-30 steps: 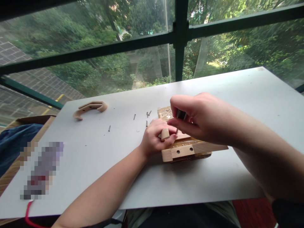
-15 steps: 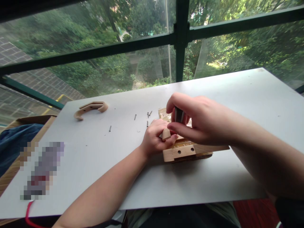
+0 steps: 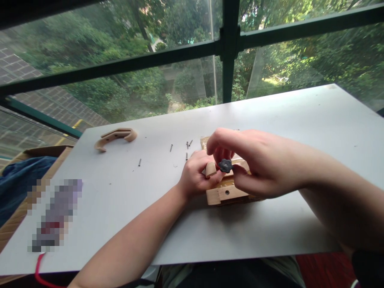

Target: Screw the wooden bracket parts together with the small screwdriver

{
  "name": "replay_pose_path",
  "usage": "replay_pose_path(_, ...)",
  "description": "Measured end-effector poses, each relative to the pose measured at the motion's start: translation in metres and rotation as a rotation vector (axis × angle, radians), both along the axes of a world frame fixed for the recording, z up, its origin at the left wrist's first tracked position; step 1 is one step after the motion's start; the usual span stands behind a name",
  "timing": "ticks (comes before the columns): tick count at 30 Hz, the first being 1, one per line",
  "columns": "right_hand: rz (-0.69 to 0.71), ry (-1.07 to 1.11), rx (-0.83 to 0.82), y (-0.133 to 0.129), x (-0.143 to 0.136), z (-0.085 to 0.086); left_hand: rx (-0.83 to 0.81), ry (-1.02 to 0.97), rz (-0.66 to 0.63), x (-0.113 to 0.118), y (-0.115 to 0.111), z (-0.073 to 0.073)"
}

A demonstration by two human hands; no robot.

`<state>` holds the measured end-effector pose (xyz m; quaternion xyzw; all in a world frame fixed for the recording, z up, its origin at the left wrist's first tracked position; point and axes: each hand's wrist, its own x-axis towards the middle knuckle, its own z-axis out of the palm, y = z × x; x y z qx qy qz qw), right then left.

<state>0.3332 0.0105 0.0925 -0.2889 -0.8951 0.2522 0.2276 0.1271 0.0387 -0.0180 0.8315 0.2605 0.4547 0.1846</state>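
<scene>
My left hand (image 3: pixel 196 172) is closed around a pale wooden piece (image 3: pixel 211 170) whose rounded end sticks out between thumb and fingers. Over the work, my right hand (image 3: pixel 249 162) curls its fingers and thumb around a screwdriver (image 3: pixel 225 165); only the dark fluted end of the handle shows, and the tip is hidden. Beneath both hands lies a light wooden bar (image 3: pixel 214 197) with a screw hole in its front face, on a taped brown block (image 3: pixel 205 141). My right hand covers part of both.
Several loose screws (image 3: pixel 171 148) lie left of the block. A curved wooden part (image 3: pixel 117 136) rests near the table's far left edge. A blurred item (image 3: pixel 58 216) lies at the left of the white table (image 3: pixel 135 216), beside a cardboard box (image 3: pixel 51 172) holding blue cloth. Windows stand behind.
My right hand has turned and lowered slightly, and the screwdriver handle now shows end-on instead of from the side. My left hand stays on the wooden piece.
</scene>
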Motion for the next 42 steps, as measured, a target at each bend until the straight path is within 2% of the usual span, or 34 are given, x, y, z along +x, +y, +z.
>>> replay_pose_path(4, 0.033, 0.005, 0.03, 0.002, 0.0, -0.004, -0.012, 0.026, -0.003, -0.001, 0.0, 0.0)
replay_pose_path(9, -0.049, 0.014, 0.052, 0.006, -0.002, -0.009, -0.022, 0.02, -0.012, -0.003, 0.0, -0.002)
replay_pose_path(19, -0.073, 0.011, 0.041, 0.006, -0.002, -0.008, -0.14, 0.129, -0.157, -0.006, 0.008, 0.01)
replay_pose_path(29, -0.105, -0.002, 0.091, 0.006, -0.003, -0.007, -0.14, 0.143, -0.066, -0.004, 0.002, 0.006)
replay_pose_path(42, -0.142, 0.005, 0.073, 0.01, 0.002, -0.006, -0.133, 0.127, -0.046, -0.002, 0.001, 0.004)
